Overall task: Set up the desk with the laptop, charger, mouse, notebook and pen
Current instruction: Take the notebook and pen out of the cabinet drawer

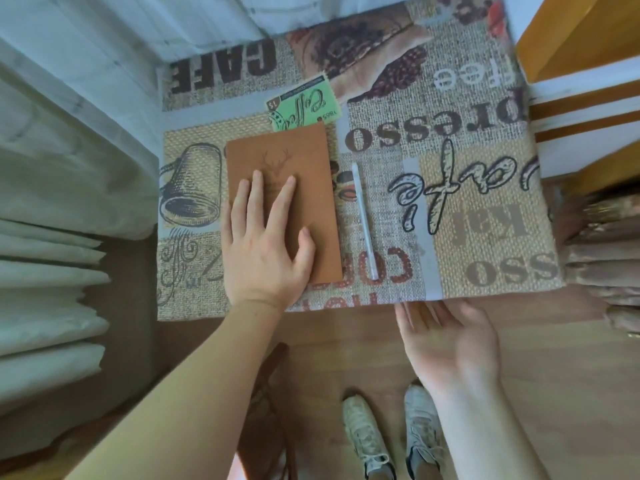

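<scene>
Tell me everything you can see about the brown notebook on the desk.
The notebook is a closed, thin book with a plain orange-brown cover that looks like leather or card. A faint deer head with antlers is pressed into the cover. It lies flat on the printed coffee-themed tablecloth, on the left part of the desk, slightly tilted. The left hand rests flat on its lower half with straight fingers. A white pen lies beside it on the right, not touching it.
</scene>
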